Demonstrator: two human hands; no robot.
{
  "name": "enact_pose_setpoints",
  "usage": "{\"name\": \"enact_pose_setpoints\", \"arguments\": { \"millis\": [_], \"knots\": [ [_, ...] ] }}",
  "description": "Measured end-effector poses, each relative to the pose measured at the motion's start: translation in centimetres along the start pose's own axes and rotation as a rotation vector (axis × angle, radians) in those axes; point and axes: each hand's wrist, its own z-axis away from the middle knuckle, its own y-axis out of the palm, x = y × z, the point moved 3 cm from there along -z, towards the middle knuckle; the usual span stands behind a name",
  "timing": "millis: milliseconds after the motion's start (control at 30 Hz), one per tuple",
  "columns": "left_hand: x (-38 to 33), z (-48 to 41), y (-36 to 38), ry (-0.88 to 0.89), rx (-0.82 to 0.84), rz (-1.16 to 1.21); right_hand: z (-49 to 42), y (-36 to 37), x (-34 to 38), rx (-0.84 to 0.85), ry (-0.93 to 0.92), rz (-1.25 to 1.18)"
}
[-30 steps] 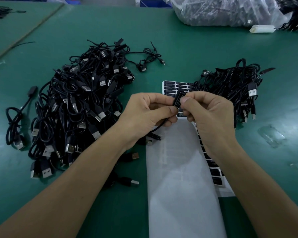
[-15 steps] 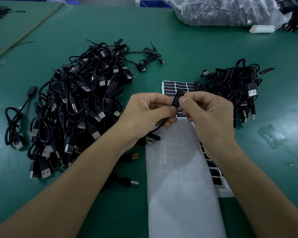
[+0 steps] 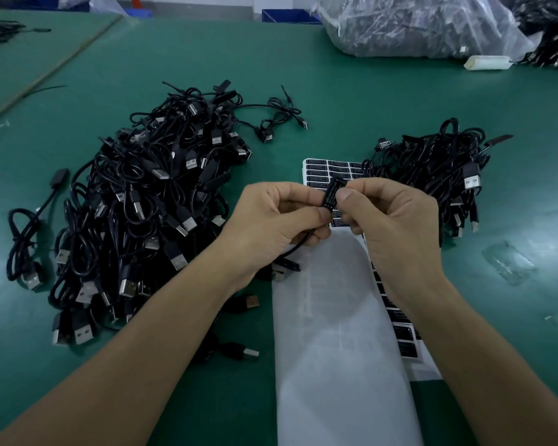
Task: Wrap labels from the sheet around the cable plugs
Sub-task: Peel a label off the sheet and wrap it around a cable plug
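Both hands meet above the label sheet [image 3: 332,333], a white strip with rows of black labels along its far end and right edge. My left hand [image 3: 271,223] pinches a small black cable plug [image 3: 333,192] with a black label on it; its cable trails down under the palm. My right hand [image 3: 397,220] pinches the same plug from the right, thumb pressed on the label. A large heap of black USB cables [image 3: 136,214] lies to the left. A smaller cable heap [image 3: 438,169] lies to the right.
A clear plastic bag of cables [image 3: 419,27] and a white block [image 3: 487,62] sit at the far right. A loose cable [image 3: 29,233] lies at the far left, another loose cable [image 3: 281,117] beyond the big heap. Clear plastic scraps [image 3: 509,262] lie right of the sheet.
The hands stay almost still; my right thumb has shifted slightly on the plug's label.
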Motion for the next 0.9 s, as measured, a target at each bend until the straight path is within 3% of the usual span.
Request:
{"name": "enact_pose_setpoints", "arguments": {
  "millis": [900],
  "knots": [
    [-0.03, -0.01, 0.01, 0.021, 0.015, -0.009, -0.01, 0.1, -0.24, 0.015, -0.013, -0.011]
  ]
}}
